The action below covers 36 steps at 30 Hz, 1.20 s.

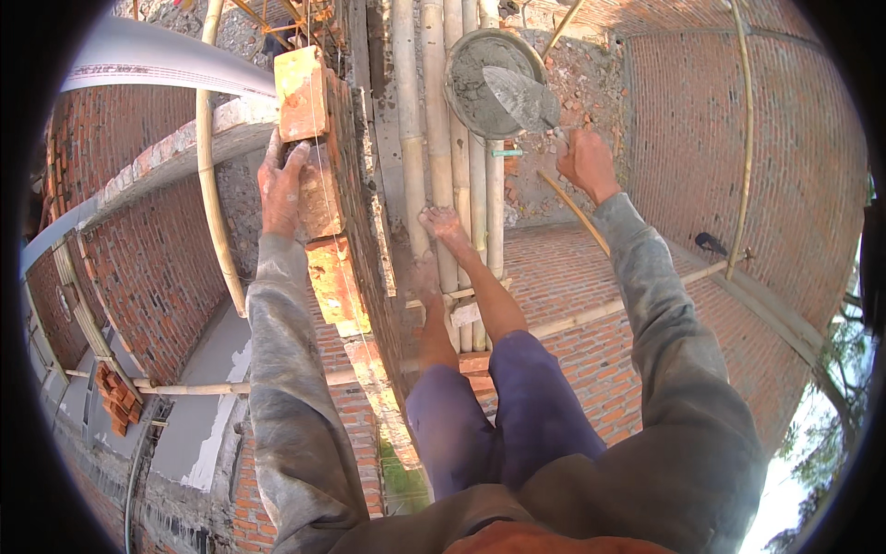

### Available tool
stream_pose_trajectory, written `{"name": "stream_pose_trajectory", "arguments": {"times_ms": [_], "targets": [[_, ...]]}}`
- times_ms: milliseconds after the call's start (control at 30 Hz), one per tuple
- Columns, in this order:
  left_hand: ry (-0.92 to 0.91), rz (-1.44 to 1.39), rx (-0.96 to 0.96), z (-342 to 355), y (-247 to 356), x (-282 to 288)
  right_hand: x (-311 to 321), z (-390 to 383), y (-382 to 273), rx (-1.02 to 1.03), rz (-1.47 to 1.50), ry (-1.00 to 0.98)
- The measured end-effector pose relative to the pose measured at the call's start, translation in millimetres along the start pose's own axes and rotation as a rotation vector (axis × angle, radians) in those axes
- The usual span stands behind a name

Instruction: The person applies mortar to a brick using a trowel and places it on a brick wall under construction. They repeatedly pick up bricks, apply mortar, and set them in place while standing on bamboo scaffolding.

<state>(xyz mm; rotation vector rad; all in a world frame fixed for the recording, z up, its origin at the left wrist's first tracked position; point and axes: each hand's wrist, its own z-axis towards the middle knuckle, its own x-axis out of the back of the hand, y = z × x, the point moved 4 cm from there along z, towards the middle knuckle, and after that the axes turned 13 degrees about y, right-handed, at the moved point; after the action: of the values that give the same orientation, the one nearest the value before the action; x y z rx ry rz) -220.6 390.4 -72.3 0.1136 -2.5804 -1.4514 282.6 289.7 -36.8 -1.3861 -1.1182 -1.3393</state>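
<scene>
My left hand [282, 185] grips a mortar-smeared brick [322, 198] on top of the narrow brick wall [360, 365], just below a brighter orange brick [301, 90]. A thin string line runs along the wall top over these bricks. To the upper right, my right hand [588, 162] is closed on the handle of a trowel [515, 92]. The grey, mortar-coated blade hangs over a round bucket [494, 42] holding wet grey mortar [475, 65].
My bare feet stand on a bamboo-pole platform [411, 120]. Bamboo scaffold poles [210, 194] and high brick walls [701, 138] surround it, with drops either side. A white pipe-like length [166, 60] crosses upper left. A brick stack [118, 402] lies lower left.
</scene>
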Motion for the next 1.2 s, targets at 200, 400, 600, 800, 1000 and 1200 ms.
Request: {"name": "stream_pose_trajectory", "arguments": {"times_ms": [200, 400, 600, 800, 1000, 1200], "targets": [[0.131, -0.077, 0.07, 36.3, -11.2, 3.3, -80.6, 86.3, -12.1, 0.271, -0.244, -0.22], [0.134, -0.227, 0.255, 25.9, -26.1, 2.5, -135.3, 81.7, 39.8, 0.02, 0.047, -0.381], [0.044, -0.219, 0.079, 47.8, -23.7, 6.7, -137.9, 21.4, 100.4, -0.179, 0.474, -0.408], [0.063, -0.314, 0.206, 56.4, -24.2, 9.8, -82.9, -25.2, 76.1, -0.273, 0.661, -0.283], [0.029, -0.369, 0.15, 45.8, -4.1, 4.5, 5.7, -34.8, 26.4, -0.128, 0.727, -0.247], [0.035, -0.336, 0.166, 28.4, 11.5, 3.9, 79.6, -17.6, -76.3, 0.122, 0.86, -0.218]]}}
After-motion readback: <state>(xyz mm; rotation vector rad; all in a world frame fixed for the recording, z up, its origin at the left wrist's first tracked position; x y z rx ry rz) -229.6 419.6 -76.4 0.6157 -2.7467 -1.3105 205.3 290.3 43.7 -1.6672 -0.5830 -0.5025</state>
